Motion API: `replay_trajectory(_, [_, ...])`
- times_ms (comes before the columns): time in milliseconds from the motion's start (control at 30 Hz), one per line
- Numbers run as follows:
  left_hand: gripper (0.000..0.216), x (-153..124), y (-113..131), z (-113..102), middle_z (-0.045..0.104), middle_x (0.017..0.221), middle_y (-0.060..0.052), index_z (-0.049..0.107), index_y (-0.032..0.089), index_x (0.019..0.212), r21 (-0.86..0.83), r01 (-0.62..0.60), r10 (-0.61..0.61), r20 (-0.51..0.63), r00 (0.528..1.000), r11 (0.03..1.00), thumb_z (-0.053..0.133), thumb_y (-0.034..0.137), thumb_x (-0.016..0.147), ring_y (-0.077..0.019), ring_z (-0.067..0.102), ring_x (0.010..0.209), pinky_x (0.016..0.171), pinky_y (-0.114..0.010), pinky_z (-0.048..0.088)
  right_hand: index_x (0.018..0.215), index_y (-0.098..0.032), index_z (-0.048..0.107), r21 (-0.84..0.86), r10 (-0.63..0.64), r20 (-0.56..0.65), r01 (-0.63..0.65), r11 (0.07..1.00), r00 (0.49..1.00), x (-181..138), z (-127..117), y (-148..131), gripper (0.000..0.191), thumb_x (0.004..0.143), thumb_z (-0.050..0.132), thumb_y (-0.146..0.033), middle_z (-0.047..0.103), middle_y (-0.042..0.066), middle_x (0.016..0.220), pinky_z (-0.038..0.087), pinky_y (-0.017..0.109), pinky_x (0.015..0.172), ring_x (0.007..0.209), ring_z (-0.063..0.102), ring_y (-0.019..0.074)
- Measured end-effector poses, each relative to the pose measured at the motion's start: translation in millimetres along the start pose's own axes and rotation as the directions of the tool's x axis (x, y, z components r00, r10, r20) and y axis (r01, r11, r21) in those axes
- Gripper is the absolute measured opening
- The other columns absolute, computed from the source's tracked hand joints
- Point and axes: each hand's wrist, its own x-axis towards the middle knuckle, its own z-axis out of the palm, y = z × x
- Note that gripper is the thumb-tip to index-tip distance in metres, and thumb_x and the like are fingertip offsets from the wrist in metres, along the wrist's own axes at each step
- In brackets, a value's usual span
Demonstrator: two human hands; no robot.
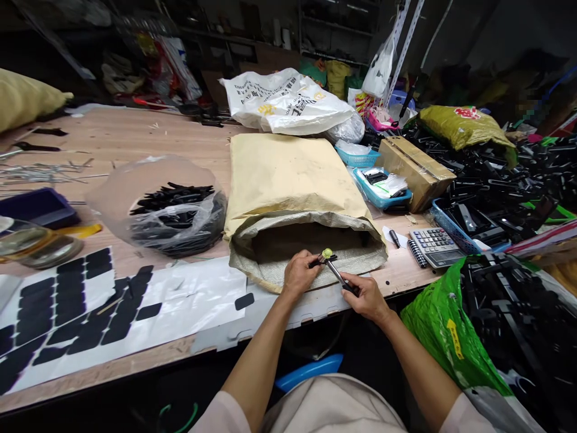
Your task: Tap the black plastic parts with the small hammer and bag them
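In front of the sack's mouth, my right hand [366,294] is closed around the black end of a slim metal rod [334,269]. The rod slants up to the left, and a small yellow-green round piece [327,254] shows at its far end. My left hand [300,273] pinches a small black part [314,263] right beside that end; its exact kind is too small to make out. Behind both hands lies a large cream woven sack [288,168], its dark mouth gaping toward me.
Left of the sack stands a clear plastic bag [198,228] of black strips. White sheets [189,300] with black stickers cover the front left. On the right are a calculator [435,243], a blue basket [383,191], a cardboard box [415,168] and a green sack [433,313] of black parts.
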Motion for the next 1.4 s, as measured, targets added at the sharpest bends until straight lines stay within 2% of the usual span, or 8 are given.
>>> replay_trajectory(433, [0.025,-6,5,-6,0.063,0.092,-0.003,0.074,0.023,0.104,-0.12,-0.038,0.036,-0.021,0.999,0.992,0.06,0.037,0.088,-0.019,0.059,0.09,0.08,-0.03,0.046,0.124,-0.013,0.069,0.281,0.188,-0.182,-0.133,0.951,0.965,8,-9,56,0.045,0.083,0.064,-0.03,0.046,-0.004,0.061,0.043,0.023,0.052,0.053,0.044,0.0107])
replay_trajectory(567, [0.031,-58,22,-18,0.068,0.107,-0.006,0.066,0.022,0.113,-0.251,-0.168,0.175,0.005,0.985,0.953,0.046,0.039,0.097,-0.0204,0.062,0.099,0.088,-0.032,0.048,0.124,-0.013,0.069,0.316,0.189,-0.156,-0.132,0.94,0.969,8,-10,54,0.046,0.081,0.065,-0.029,0.047,-0.005,0.061,0.041,0.023,0.052,0.053,0.044,0.0103])
replay_trajectory(700, [0.029,-134,20,-12,0.073,0.107,-0.005,0.065,0.027,0.117,-0.257,-0.273,0.344,0.292,0.892,0.927,0.049,0.04,0.097,-0.0195,0.067,0.093,0.088,-0.032,0.049,0.124,-0.011,0.068,0.342,0.197,-0.154,-0.135,0.93,0.968,8,-10,54,0.046,0.081,0.065,-0.029,0.044,-0.006,0.06,0.037,0.022,0.051,0.051,0.041,0.0091])
replay_trajectory(867, [0.036,-168,-16,21,0.074,0.107,-0.004,0.062,0.029,0.122,0.027,0.037,-0.045,0.481,0.876,0.999,0.038,0.042,0.101,-0.0219,0.069,0.1,0.088,-0.032,0.05,0.124,-0.013,0.069,0.342,0.186,-0.157,-0.123,0.932,0.97,8,-8,55,0.046,0.081,0.065,-0.027,0.043,-0.006,0.06,0.036,0.021,0.05,0.051,0.04,0.0087])
replay_trajectory(1067, [0.036,-151,-24,23,0.068,0.124,-0.01,0.066,0.024,0.123,0.386,0.235,-0.421,0.518,0.745,0.892,0.048,0.034,0.094,-0.0282,0.06,0.122,0.097,-0.036,0.046,0.122,-0.014,0.071,0.369,0.208,-0.184,-0.128,0.92,0.961,8,-8,54,0.045,0.079,0.068,-0.028,0.049,-0.005,0.059,0.04,0.022,0.051,0.051,0.046,0.0099])
replay_trajectory(1267, [0.035,-122,50,-23,0.072,0.081,-0.002,0.073,0.023,0.111,-0.22,0.145,0.124,0.864,0.488,0.965,0.061,0.044,0.086,-0.0183,0.067,0.074,0.067,-0.024,0.047,0.122,-0.014,0.069,0.473,0.26,-0.36,-0.065,0.879,0.896,4,-7,48,0.045,0.08,0.067,-0.029,0.06,-0.002,0.064,0.047,0.025,0.056,0.057,0.057,0.0131])
replay_trajectory(1333, [0.035,-90,74,-22,0.071,0.079,-0.001,0.073,0.019,0.104,-0.378,0.174,0.224,0.797,0.561,0.909,0.055,0.045,0.089,-0.0151,0.063,0.067,0.061,-0.022,0.045,0.122,-0.013,0.069,0.469,0.26,-0.422,-0.036,0.882,0.869,3,-6,47,0.045,0.08,0.068,-0.029,0.062,-0.002,0.063,0.046,0.025,0.055,0.057,0.058,0.0131])
replay_trajectory(1400, [0.03,-47,92,-6,0.07,0.078,-0.003,0.074,0.017,0.092,-0.35,0.057,0.161,0.563,0.81,0.935,0.053,0.038,0.09,-0.0155,0.062,0.07,0.064,-0.023,0.043,0.122,-0.013,0.069,0.463,0.255,-0.456,-0.018,0.886,0.852,2,-6,47,0.046,0.079,0.068,-0.028,0.063,-0.002,0.063,0.046,0.025,0.055,0.057,0.058,0.0132])
